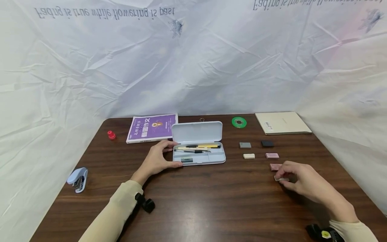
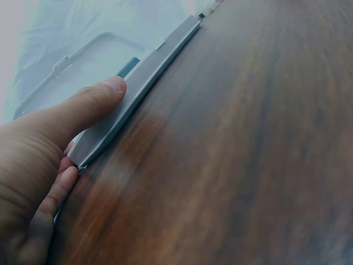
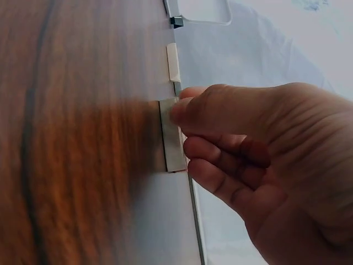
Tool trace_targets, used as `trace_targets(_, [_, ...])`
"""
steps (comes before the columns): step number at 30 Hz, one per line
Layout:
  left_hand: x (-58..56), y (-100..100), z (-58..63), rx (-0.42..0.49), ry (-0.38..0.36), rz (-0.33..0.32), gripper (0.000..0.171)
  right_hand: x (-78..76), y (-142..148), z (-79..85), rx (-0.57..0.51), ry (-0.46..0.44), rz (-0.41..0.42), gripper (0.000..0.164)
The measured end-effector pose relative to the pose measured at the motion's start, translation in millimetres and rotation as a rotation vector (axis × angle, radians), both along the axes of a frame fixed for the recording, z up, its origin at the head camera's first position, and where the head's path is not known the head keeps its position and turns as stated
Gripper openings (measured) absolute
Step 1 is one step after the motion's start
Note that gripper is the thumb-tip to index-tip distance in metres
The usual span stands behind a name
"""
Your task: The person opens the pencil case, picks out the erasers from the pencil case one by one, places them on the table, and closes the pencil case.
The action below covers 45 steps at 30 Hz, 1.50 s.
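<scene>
Head view: right hand pinches a pale eraser, lower right. Left hand clasps the open pencil case. Lift squarely; keep case steadied.

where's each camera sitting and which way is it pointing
Head: on the head, looking forward and down at the table; both forearms show, left hand on the pencil case, right hand pinching an eraser.
Left wrist: low along the tabletop; thumb on the case's edge.
Right wrist: low too; fingers pinch the eraser.
Shared: case, eraser.
</scene>
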<state>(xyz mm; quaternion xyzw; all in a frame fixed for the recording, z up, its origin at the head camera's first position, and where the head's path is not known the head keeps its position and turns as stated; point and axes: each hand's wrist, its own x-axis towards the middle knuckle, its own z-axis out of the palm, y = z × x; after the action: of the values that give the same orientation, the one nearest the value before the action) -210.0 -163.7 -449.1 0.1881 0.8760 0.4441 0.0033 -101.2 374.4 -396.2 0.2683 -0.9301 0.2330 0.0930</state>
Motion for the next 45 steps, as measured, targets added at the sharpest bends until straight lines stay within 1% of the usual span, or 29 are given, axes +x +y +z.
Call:
trace_targets(3, [-0.3, 1, -0.7, 0.002, -0.001, -0.003, 0.084, 0.5, -3, 4.3, -0.029, 0.013, -0.031, 0.05])
trace_targets(7, [-0.3, 0, -1.2, 0.003, -0.005, 0.001, 0.083, -2.9, -12, 13.8, -0.083, 0.067, -0.067, 0.053])
trace_targets(10, [-0.1, 0, -1.2, 0.005, -0.009, 0.002, 0.083, -9.5, -20, 22.5, -0.118, 0.1, -0.071, 0.059])
trace_targets(13, [0.0, 0, -1.4, 0.009, -0.01, -0.002, 0.083, -18.9, -31, 31.8, -0.146, 0.1, -0.079, 0.062])
trace_targets(15, [-0.1, 0, -1.8, 0.009, -0.008, -0.002, 0.083, -25.9, -39, 36.9, -0.148, 0.11, -0.081, 0.06])
trace_targets(17, [-0.4, 0, -2.4, 0.006, -0.007, -0.001, 0.083, -33.1, -50, 41.2, -0.182, 0.091, -0.067, 0.056])
trace_targets(19, [-0.5, 1, -3.1, 0.003, -0.005, 0.0, 0.083, -40.7, -62, 44.5, -0.215, 0.074, -0.041, 0.052])
trace_targets(23, [-0.6, 2, -3.7, 0.0, -0.006, -0.002, 0.084, -55.7, -87, 48.5, -0.252, 0.068, 0.023, 0.048])
trace_targets(27, [-0.2, 3, -3.4, 0.001, -0.007, -0.003, 0.084, -69.4, -114, 49.4, -0.292, 0.058, 0.095, 0.044])
trace_targets(30, [0.3, 3, -2.9, 0.002, -0.005, -0.004, 0.084, -77.7, -135, 49.6, -0.346, 0.03, 0.148, 0.042])
trace_targets(33, [0.4, 3, -2.3, 0.003, -0.003, -0.005, 0.084, -84.8, -157, 48.6, -0.356, 0.022, 0.196, 0.039])
trace_targets(38, [-0.5, 2, -1.2, 0.004, -0.006, -0.001, 0.083, -93.5, -193, 41.7, -0.337, -0.042, 0.262, 0.036])
trace_targets(41, [-0.7, 1, -0.9, 0.008, -0.002, -0.006, 0.083, -98.2, -214, 34.0, -0.332, -0.111, 0.295, 0.033])
trace_targets(45, [-0.8, 0, -0.4, 0.015, 0.007, -0.013, 0.082, -104.9, -238, 21.2, -0.289, -0.191, 0.354, 0.027])
